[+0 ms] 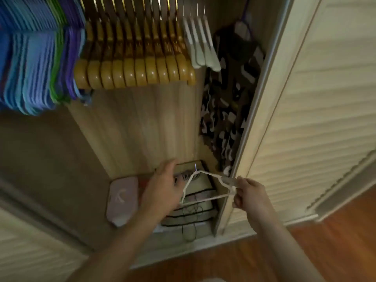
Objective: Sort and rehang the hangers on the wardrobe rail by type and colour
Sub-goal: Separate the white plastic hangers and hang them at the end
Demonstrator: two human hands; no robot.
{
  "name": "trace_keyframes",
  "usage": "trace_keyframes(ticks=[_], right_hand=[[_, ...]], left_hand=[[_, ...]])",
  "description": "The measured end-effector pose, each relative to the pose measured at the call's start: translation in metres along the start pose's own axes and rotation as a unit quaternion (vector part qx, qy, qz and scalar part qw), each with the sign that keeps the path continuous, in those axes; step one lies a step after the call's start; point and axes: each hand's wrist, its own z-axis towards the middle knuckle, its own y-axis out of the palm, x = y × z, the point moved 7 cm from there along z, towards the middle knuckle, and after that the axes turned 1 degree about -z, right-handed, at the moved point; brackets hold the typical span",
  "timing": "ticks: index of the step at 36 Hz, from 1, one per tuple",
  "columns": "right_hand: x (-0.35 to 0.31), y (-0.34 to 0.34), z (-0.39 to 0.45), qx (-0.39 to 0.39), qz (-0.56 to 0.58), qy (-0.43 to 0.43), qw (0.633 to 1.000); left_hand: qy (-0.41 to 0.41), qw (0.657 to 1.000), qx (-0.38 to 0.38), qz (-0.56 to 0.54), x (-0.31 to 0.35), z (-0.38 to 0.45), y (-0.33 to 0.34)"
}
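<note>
My right hand (247,193) pinches one end of a white hanger (205,186), held low in front of the open wardrobe, above the folded things on its floor. My left hand (162,188) is spread, its fingers at the hanger's other arm; whether they touch I cannot tell. Above hang blue, green and purple hangers (34,64), wooden hangers (134,58) and more white hangers (200,43).

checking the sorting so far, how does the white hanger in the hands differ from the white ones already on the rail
The white hanger in the hands is low, near the wardrobe floor; the white hangers on the rail hang up high beside the wooden hangers. The held one lies tilted and is pinched by the right hand, with the left hand at its other end; the railed ones hang untouched in a tight group. Both are white and slim.
</note>
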Motion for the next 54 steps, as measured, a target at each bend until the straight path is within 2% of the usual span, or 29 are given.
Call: trace_keyframes(ticks=[2, 4, 8, 11, 13, 16, 19, 21, 25, 29, 32, 34, 36, 38, 41, 42, 45, 48, 51, 54], right_hand=[[0.020, -0.015, -0.005, -0.033, 0.021, 0.020, 0.999], [0.036, -0.028, -0.006, -0.062, 0.047, 0.039, 0.996], [0.049, -0.037, -0.007, -0.136, 0.072, 0.055, 0.987], [0.054, -0.033, -0.009, -0.166, 0.061, 0.055, 0.983], [0.059, -0.030, -0.010, -0.165, 0.064, 0.070, 0.982], [0.070, -0.029, -0.007, -0.135, 0.060, 0.130, 0.981], [0.086, -0.030, -0.002, -0.099, 0.016, 0.204, 0.974], [0.093, -0.027, -0.002, -0.100, 0.004, 0.231, 0.968], [0.100, -0.021, -0.002, -0.118, 0.061, 0.245, 0.960], [0.100, -0.014, -0.002, -0.148, 0.134, 0.220, 0.955], [0.100, -0.019, 0.003, -0.113, 0.159, 0.203, 0.960], [0.100, -0.026, 0.008, -0.083, 0.145, 0.190, 0.968], [0.099, -0.026, 0.010, -0.090, 0.106, 0.175, 0.975], [0.097, -0.019, 0.006, -0.130, 0.064, 0.161, 0.976], [0.099, -0.006, -0.005, -0.182, 0.011, 0.147, 0.972], [0.101, -0.002, -0.009, -0.193, -0.007, 0.143, 0.971], [0.104, 0.014, -0.024, -0.232, -0.103, 0.116, 0.960], [0.107, 0.030, -0.042, -0.290, -0.193, 0.088, 0.933], [0.111, 0.040, -0.056, -0.310, -0.208, 0.063, 0.926], [0.106, 0.043, -0.058, -0.280, -0.182, 0.011, 0.943]], left_hand=[[-0.113, 0.990, -0.080, -0.037, -0.062, -0.036, 0.064], [-0.162, 0.980, -0.091, -0.066, -0.098, -0.066, 0.092], [-0.157, 0.976, -0.045, -0.142, -0.112, -0.095, 0.083], [-0.141, 0.958, -0.117, -0.219, -0.099, -0.102, 0.077], [-0.096, 0.960, -0.145, -0.218, -0.084, -0.107, 0.072], [-0.075, 0.962, -0.130, -0.227, -0.071, -0.114, 0.069], [-0.047, 0.972, -0.127, -0.192, -0.072, -0.121, 0.074], [-0.028, 0.976, -0.128, -0.173, -0.076, -0.125, 0.075], [0.000, 0.977, -0.113, -0.178, -0.084, -0.123, 0.070], [-0.024, 0.966, -0.116, -0.230, -0.083, -0.122, 0.065], [-0.096, 0.954, -0.074, -0.273, -0.090, -0.119, 0.062], [-0.170, 0.931, -0.010, -0.324, -0.101, -0.114, 0.056], [-0.240, 0.882, 0.051, -0.403, -0.112, -0.107, 0.049], [-0.301, 0.819, 0.087, -0.480, -0.120, -0.100, 0.045], [-0.361, 0.696, 0.094, -0.614, -0.122, -0.094, 0.049], [-0.373, 0.671, 0.095, -0.633, -0.121, -0.093, 0.050], [-0.393, 0.622, 0.137, -0.663, -0.118, -0.094, 0.050], [-0.395, 0.585, 0.166, -0.689, -0.113, -0.096, 0.052], [-0.390, 0.568, 0.181, -0.702, -0.110, -0.098, 0.056], [-0.384, 0.547, 0.201, -0.716, -0.105, -0.100, 0.055]])
